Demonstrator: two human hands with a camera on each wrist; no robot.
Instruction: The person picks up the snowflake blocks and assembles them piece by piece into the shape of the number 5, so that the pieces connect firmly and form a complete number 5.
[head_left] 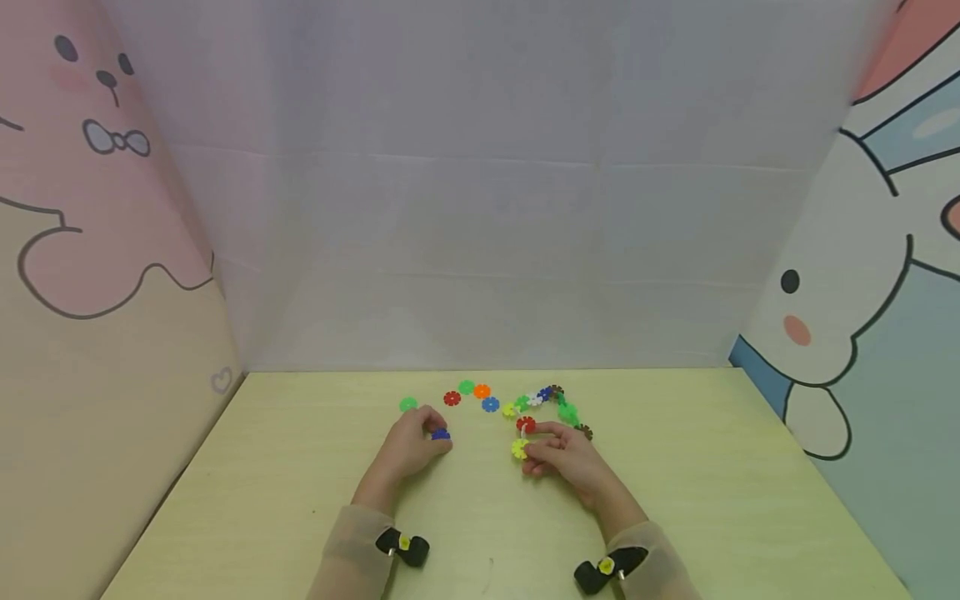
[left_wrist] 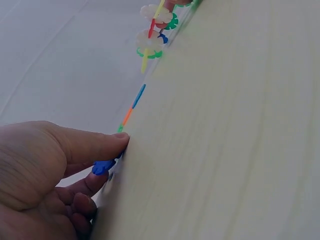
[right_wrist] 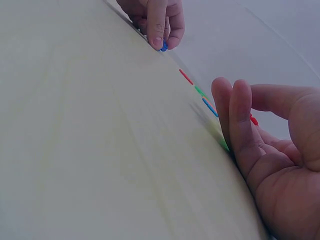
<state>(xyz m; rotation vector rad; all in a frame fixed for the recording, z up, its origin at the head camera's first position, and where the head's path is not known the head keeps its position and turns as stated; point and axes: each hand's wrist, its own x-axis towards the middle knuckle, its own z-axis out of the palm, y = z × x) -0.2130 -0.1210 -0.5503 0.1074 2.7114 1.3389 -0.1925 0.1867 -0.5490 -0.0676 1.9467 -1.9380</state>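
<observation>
My left hand [head_left: 408,442] pinches a blue notched snowflake disc [head_left: 440,434] between thumb and fingers, low over the table; the same blue disc [left_wrist: 102,167] shows by the thumb in the left wrist view. My right hand [head_left: 573,462] holds the near end of a linked chain of snowflake discs, with its fingers at a yellow disc [head_left: 518,450] and a red disc [head_left: 527,423]. From there the chain curves back through green discs [head_left: 567,413], a white disc [head_left: 535,400] and a brown disc [head_left: 584,432]. In the right wrist view the fingers hide most of the chain.
Loose discs lie on the table [head_left: 262,500] beyond the hands: a light green one [head_left: 408,404], a red one [head_left: 452,398], another green one [head_left: 467,387], an orange one [head_left: 482,391] and a lighter blue one [head_left: 491,404]. A pale curtain [head_left: 480,250] hangs behind.
</observation>
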